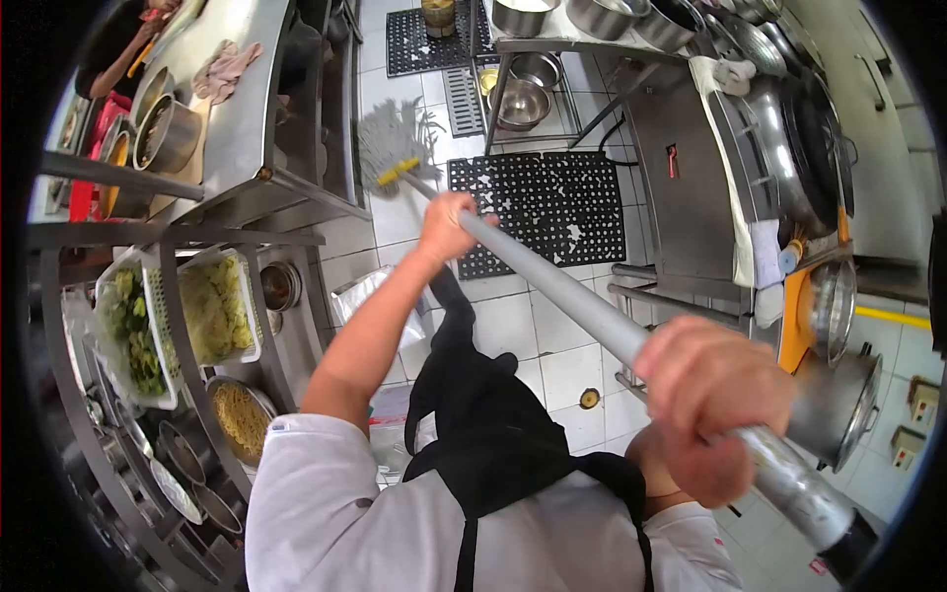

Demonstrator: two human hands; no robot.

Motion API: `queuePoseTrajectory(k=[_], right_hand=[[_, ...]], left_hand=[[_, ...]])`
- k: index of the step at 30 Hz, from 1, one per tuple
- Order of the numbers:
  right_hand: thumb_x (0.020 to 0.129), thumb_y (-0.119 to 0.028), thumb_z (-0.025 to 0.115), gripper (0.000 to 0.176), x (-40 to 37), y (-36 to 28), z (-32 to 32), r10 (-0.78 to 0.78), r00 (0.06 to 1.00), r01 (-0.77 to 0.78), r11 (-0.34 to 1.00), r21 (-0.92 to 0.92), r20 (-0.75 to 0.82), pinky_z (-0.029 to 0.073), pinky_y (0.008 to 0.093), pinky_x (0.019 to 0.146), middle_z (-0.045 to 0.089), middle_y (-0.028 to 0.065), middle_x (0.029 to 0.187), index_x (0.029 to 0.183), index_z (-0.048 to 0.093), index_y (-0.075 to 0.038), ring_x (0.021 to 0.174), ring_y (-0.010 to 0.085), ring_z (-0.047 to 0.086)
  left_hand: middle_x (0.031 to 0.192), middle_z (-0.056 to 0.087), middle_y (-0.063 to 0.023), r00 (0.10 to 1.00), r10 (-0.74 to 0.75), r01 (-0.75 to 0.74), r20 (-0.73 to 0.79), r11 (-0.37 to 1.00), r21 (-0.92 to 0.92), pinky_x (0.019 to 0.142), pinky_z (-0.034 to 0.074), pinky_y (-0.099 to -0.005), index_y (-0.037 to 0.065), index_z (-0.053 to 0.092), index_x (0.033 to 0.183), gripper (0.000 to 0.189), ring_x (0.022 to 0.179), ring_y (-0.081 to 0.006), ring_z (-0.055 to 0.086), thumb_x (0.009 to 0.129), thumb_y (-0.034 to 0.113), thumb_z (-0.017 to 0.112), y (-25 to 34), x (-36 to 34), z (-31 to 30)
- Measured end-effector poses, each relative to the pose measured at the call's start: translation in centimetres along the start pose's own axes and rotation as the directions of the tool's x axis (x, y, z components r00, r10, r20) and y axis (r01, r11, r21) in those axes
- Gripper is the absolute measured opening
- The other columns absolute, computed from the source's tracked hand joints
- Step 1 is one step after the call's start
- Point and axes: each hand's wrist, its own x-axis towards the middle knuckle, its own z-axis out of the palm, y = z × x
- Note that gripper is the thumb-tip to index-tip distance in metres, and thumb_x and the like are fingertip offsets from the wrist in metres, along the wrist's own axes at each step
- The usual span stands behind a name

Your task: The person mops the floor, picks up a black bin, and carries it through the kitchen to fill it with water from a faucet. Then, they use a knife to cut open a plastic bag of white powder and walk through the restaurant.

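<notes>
A mop with a long grey handle (562,281) runs diagonally across the view. My left hand (449,229) is wrapped round the lower part of the handle, near the yellow clamp (398,172). Higher up the handle, close to the camera, my right hand (710,405) grips it, slightly blurred. The grey strands of the mop head (395,138) lie spread on the white tiled floor (508,321), left of a black perforated mat (538,212).
A steel counter (232,128) with pots stands at left, a person's arm (123,64) beyond it. Below is a rack (207,235) with food baskets. At right are a steel stove unit (676,178) and a large pot (834,405). Bowls (523,104) sit under the far table.
</notes>
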Motion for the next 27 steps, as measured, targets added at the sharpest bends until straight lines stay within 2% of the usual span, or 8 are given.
queuePoseTrajectory(k=[6,9,12,13,16,17,21,27], right_hand=[[0.082,-0.021,0.067,0.033,-8.4,-10.4,-3.5,-0.136,0.990,0.133,0.988,0.078,0.036,0.051,0.0261,0.049,0.053,-0.0013,0.047,0.059,0.045,-0.013,0.036,0.0085,0.049],[0.079,-0.019,0.074,0.035,-12.2,-14.9,-5.2,-0.135,0.991,0.133,0.974,0.186,0.000,0.055,0.0278,0.054,0.058,0.0017,0.049,0.055,0.049,-0.012,0.039,0.0110,0.055],[0.080,-0.019,0.077,0.031,-15.0,-18.8,-6.6,-0.068,0.977,0.038,0.988,0.149,0.203,0.056,0.0289,0.055,0.057,0.0021,0.050,0.059,0.056,-0.009,0.042,0.0123,0.058],[0.079,-0.020,0.079,0.029,-16.3,-19.5,-6.7,-0.100,0.974,0.074,0.988,0.133,0.205,0.057,0.0321,0.057,0.057,0.0021,0.048,0.062,0.061,-0.006,0.041,0.0146,0.058],[0.093,-0.046,0.055,0.041,-18.3,-21.1,-8.2,-0.054,0.843,0.103,0.993,-0.062,0.535,0.058,0.0310,0.067,0.068,0.0012,0.097,0.115,0.042,-0.015,0.062,0.0173,0.063],[0.083,-0.024,0.075,0.028,-19.8,-21.0,-7.1,-0.118,0.943,0.085,0.989,0.118,0.312,0.059,0.0380,0.064,0.065,0.0089,0.064,0.073,0.063,-0.001,0.052,0.0183,0.064],[0.085,-0.024,0.071,0.027,-22.9,-26.2,-5.9,-0.211,0.976,0.213,0.977,0.019,-0.053,0.058,0.0356,0.065,0.064,0.0080,0.067,0.077,0.062,0.000,0.056,0.0166,0.063],[0.089,-0.023,0.064,0.026,-25.8,-32.8,-1.3,-0.325,0.938,0.285,0.921,-0.265,-0.120,0.056,0.0320,0.067,0.062,0.0065,0.071,0.084,0.061,0.002,0.061,0.0139,0.063]], left_hand=[[0.064,0.058,-0.0076,0.985,0.155,-0.133,0.078,0.964,-0.230,0.056,0.046,-0.0338,0.006,0.054,0.063,0.040,0.060,-0.0227,0.057,0.064,0.026,0.088,9.5,-13.3,4.4],[0.063,0.058,-0.0063,0.969,0.155,-0.083,0.194,0.938,-0.337,0.055,0.045,-0.0324,0.006,0.055,0.065,0.037,0.058,-0.0219,0.057,0.066,0.025,0.087,13.8,-18.5,5.0],[0.060,0.059,-0.0077,0.905,0.197,-0.048,0.377,0.928,-0.370,0.054,0.045,-0.0321,0.005,0.057,0.063,0.037,0.054,-0.0227,0.057,0.068,0.027,0.086,15.1,-22.0,5.3],[0.059,0.059,-0.0087,0.870,0.218,-0.041,0.443,0.926,-0.375,0.053,0.045,-0.0322,0.004,0.057,0.062,0.037,0.052,-0.0231,0.057,0.069,0.028,0.085,14.6,-22.5,5.6],[0.054,0.056,-0.0133,0.814,0.067,-0.004,0.578,0.994,-0.109,0.052,0.046,-0.0343,0.003,0.057,0.058,0.042,0.049,-0.0276,0.056,0.073,0.033,0.082,11.2,-23.1,7.2],[0.052,0.053,-0.0173,0.810,0.130,-0.088,0.572,0.991,-0.100,0.052,0.046,-0.0380,0.003,0.055,0.054,0.046,0.049,-0.0327,0.055,0.075,0.037,0.079,11.3,-23.3,7.5],[0.051,0.051,-0.0182,0.815,0.208,-0.167,0.541,0.978,-0.124,0.051,0.045,-0.0420,0.003,0.052,0.052,0.048,0.049,-0.0373,0.053,0.074,0.037,0.078,18.3,-25.5,7.4],[0.051,0.050,-0.0173,0.699,0.418,-0.237,0.581,0.901,-0.364,0.053,0.044,-0.0418,0.003,0.051,0.053,0.043,0.052,-0.0370,0.053,0.075,0.030,0.077,26.6,-29.2,6.2]])
